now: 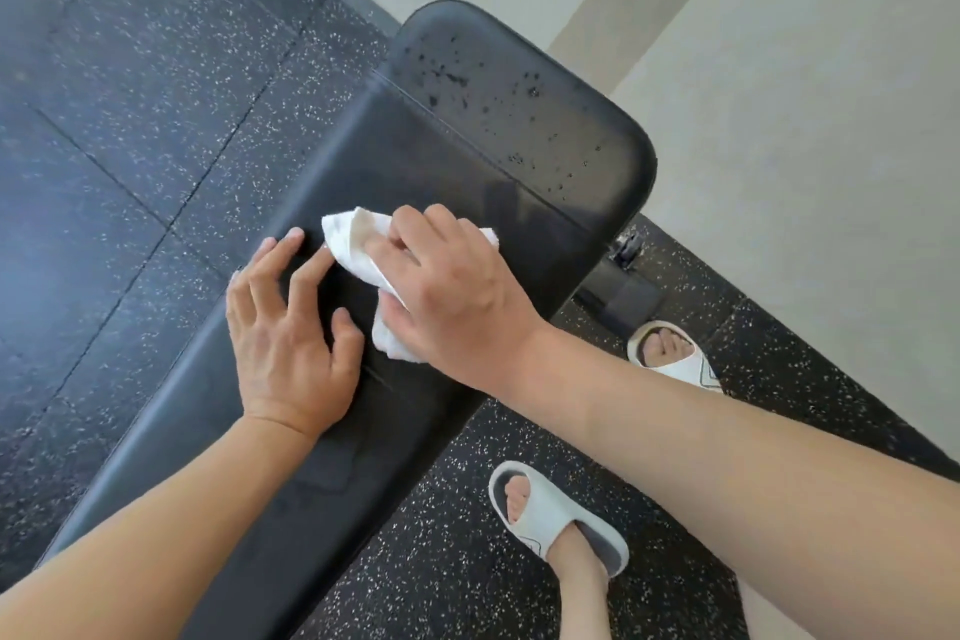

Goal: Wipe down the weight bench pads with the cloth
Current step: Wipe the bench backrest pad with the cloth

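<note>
The right hand [447, 296] lies palm-down over a bunched white cloth [358, 250], fingers curled onto it and thumb tucked at its near edge — a closed grip on the cloth, pressing it flat to the long back pad [415, 161] of the weight bench. The cloth sits mid-pad, on the near side of the stitched seam [467, 130] that crosses the upholstery; its folds show beyond the fingertips and under the heel of the hand. Bunching gives a thick wad to bear down on, which in my judgement suits a scrubbing stroke. The left hand [285, 327] rests just beside the cloth, fingers spread and straight on the pad, holding nothing — apparently a brace to steady the body while the other arm works. Both forearms reach forward and down, the right crossing above the pad's near edge. Beyond the seam, the end section [519, 88] carries dark droplets, so that area appears not yet wiped. Two feet in pale slides [561, 515] stand on the speckled rubber floor [130, 94] beside the bench.
</note>
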{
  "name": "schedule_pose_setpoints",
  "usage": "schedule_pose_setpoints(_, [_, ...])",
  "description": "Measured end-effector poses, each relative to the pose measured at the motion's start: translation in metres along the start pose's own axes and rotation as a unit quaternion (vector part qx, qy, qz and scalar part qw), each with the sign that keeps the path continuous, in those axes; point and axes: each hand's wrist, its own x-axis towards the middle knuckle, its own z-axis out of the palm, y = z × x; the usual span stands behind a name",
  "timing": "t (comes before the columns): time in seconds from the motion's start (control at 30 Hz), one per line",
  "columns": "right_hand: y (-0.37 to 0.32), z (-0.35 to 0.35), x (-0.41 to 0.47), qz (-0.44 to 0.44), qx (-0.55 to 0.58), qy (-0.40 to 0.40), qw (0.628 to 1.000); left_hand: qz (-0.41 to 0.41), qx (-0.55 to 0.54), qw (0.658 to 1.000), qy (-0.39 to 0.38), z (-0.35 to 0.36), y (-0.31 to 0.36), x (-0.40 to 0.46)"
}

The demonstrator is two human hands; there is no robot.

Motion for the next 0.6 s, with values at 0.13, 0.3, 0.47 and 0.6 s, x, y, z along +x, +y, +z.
schedule_pose_setpoints(0.13, [0.019, 0.003, -0.031, -0.088, -0.013, 0.039, 0.995, -0.002, 0.004, 1.0, -0.006, -0.001, 0.003, 0.003])
schedule_pose_setpoints(0.3, [0.026, -0.002, 0.042, -0.022, -0.049, 0.033, 0.998, 0.003, 0.008, 1.0, -0.007, -0.002, 0.003, 0.003])
schedule_pose_setpoints(0.47, [0.014, 0.001, 0.104, 0.064, -0.061, 0.028, 0.996, -0.007, 0.006, 1.0, -0.008, -0.003, 0.005, 0.002])
schedule_pose_setpoints(0.6, [0.016, -0.003, 0.082, 0.019, -0.051, 0.024, 0.998, -0.004, 0.008, 1.0, -0.011, -0.004, 0.005, 0.003])
